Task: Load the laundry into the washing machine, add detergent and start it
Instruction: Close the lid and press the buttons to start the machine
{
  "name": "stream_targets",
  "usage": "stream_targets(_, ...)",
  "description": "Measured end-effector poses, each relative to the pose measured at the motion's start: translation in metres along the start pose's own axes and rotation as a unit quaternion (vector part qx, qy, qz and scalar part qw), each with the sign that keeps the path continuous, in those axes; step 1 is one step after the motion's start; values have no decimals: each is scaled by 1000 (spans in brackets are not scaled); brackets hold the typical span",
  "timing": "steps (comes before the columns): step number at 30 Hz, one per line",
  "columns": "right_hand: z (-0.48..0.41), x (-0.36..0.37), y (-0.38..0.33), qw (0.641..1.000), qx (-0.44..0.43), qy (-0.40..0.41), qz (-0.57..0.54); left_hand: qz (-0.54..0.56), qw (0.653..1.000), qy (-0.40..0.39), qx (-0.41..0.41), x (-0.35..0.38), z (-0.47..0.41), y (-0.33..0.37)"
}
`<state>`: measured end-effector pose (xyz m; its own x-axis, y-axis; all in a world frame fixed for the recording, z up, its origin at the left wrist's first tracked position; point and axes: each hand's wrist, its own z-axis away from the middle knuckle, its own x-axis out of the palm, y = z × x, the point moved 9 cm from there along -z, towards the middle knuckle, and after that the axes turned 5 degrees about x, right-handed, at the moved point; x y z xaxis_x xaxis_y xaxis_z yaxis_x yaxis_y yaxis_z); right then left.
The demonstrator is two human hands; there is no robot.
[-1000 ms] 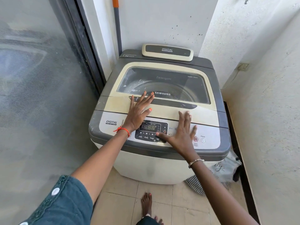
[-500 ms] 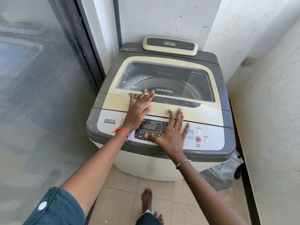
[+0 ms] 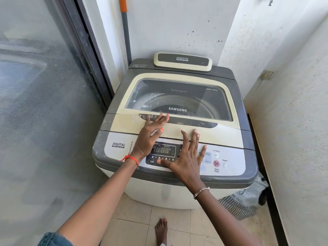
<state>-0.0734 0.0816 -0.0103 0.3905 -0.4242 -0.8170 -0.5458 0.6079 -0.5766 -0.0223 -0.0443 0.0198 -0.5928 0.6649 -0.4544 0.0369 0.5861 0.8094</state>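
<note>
One top-loading washing machine (image 3: 174, 132) stands upright on the tiled floor, directly beneath both hands, its front control panel (image 3: 230, 162) toward the person and its raised rear console (image 3: 182, 61) away, so its top runs front to back along the line of the forearms. Its lid (image 3: 179, 103), with one glass window, lies shut and flat. The left hand (image 3: 150, 137) rests flat and spread, gripping nothing, palm at the seam between panel and lid, fingertips reaching the dark lid handle recess (image 3: 195, 123) just beyond them. The right hand (image 3: 186, 157) is likewise open with fingers splayed, holding nothing, lying over the middle of the panel just right of the left hand; its thumb lies on the row of buttons below the lit display (image 3: 163, 150), which sits between the two hands. Right of the right hand are one red start/pause button (image 3: 216, 163) and one power button (image 3: 225, 165), both uncovered. Below the right forearm, beside the machine's lower corner, lies a striped cloth (image 3: 237, 207) with a plastic bag (image 3: 255, 189). One bare foot (image 3: 161, 229) shows on the tiles between the arms.
</note>
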Motion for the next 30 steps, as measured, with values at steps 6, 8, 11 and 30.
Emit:
stream_targets(6,-9,-8,-19,981,-132,-3,-144,87,995,-32,-22,11,20,10)
stream_targets(8,-16,-18,-27,954,-162,-27,-250,107,993,-31,-39,11,20,8)
stream_targets(11,-24,-23,-30,927,-174,-37,-330,112,992,-28,-51,11,18,4)
stream_targets(30,-28,-16,-14,926,-121,3,-357,113,991,-10,-67,9,16,-8)
